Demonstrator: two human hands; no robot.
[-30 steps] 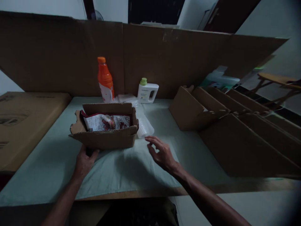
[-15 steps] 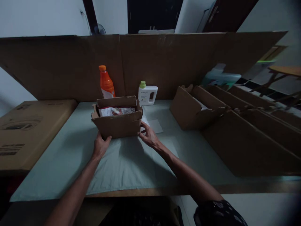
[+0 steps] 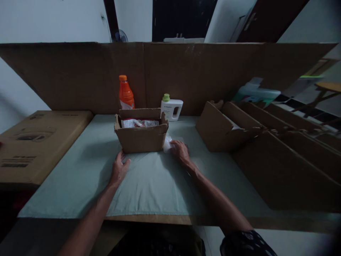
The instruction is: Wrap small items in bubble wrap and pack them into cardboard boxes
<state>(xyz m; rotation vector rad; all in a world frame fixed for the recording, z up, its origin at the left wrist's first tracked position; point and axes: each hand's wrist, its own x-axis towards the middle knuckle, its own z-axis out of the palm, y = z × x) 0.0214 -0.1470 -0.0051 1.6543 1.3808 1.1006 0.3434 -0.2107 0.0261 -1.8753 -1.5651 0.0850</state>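
A small open cardboard box [image 3: 141, 139] stands on the green cloth, with white and red plastic packets [image 3: 140, 123] inside it. My left hand [image 3: 119, 170] is open by the box's lower left corner, thumb apart from the fingers. To the right of the box, my right hand [image 3: 181, 152] has its fingers closed on a crinkled clear plastic bag [image 3: 167, 145] lying on the cloth. The hand covers part of that plastic.
Behind the box are an orange bottle [image 3: 126, 93] and a white jug [image 3: 170, 109] with a green cap. Cardboard bins [image 3: 226, 126] line the right, with a teal bottle [image 3: 257, 93] behind. A large carton [image 3: 39, 142] lies left. A cardboard wall [image 3: 199, 78] closes the back.
Both hands have let go of the cardboard box, which now rests on the cloth. My right hand has moved right onto the clear plastic; my left hand has drawn slightly away.
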